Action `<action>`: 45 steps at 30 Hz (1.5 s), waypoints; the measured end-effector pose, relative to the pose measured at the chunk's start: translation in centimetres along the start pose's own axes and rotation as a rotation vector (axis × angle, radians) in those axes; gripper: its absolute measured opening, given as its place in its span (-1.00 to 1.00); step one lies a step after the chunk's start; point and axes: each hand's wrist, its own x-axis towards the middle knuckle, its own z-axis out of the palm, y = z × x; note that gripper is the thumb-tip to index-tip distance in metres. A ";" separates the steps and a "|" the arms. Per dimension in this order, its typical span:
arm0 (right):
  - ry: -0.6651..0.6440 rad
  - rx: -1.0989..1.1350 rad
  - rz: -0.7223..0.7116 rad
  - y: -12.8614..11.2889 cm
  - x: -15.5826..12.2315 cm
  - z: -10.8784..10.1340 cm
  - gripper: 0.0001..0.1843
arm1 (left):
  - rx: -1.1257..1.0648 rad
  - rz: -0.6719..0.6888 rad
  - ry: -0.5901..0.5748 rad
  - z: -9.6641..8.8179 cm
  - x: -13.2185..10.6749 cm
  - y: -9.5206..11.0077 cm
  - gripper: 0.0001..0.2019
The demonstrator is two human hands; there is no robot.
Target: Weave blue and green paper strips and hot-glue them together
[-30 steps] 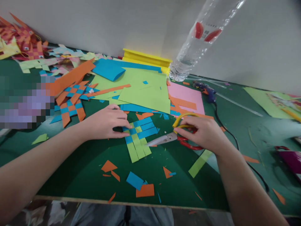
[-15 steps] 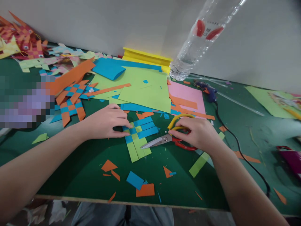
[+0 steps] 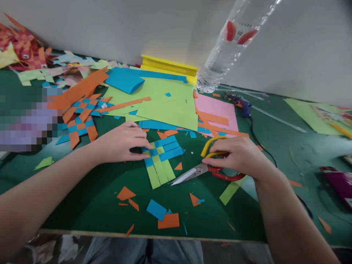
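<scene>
My left hand (image 3: 123, 143) lies on the left edge of a woven piece of blue and light green paper strips (image 3: 161, 159), its fingers pressing it to the green table (image 3: 90, 198). My right hand (image 3: 239, 156) grips the yellow and red handles of a pair of scissors (image 3: 205, 167). The scissor blades point left and down, just right of the green strip ends, resting low over the table. A small orange triangle (image 3: 178, 167) lies between the blades and the weave.
Sheets of green (image 3: 165, 104), blue (image 3: 125, 80) and pink paper (image 3: 217, 110) lie behind. A clear plastic bottle (image 3: 225, 51) leans at the wall. A glue gun (image 3: 240, 102) with a black cord lies right. Orange and blue scraps (image 3: 165, 218) dot the front edge.
My right hand drew the scissors slightly right and down, away from the weave. A small orange triangle now shows beside the green strips. My left hand has stayed put.
</scene>
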 end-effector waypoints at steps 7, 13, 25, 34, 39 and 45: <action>-0.101 0.020 0.091 -0.3 -0.3 -0.5 -0.54 | 0.003 -0.005 -0.003 -0.2 0.1 0.2 -0.69; -0.271 0.062 0.242 -0.7 -0.4 -1.0 -0.55 | 0.007 0.021 0.007 -0.1 0.1 0.1 -0.70; -0.391 0.204 0.369 -0.1 -0.8 -1.6 -0.56 | 0.023 0.020 -0.005 -0.2 0.0 0.2 -0.66; -0.015 0.286 0.294 0.0 -0.5 -1.0 -0.49 | 0.037 0.032 0.008 -0.1 0.1 0.2 -0.64; 0.101 0.083 0.338 -0.6 0.2 0.4 -0.44 | 0.037 0.033 0.002 -0.1 0.1 0.1 -0.64; 0.067 0.004 0.306 -1.0 0.7 1.6 -0.44 | 0.025 -0.010 -0.035 -0.1 0.0 0.2 -0.63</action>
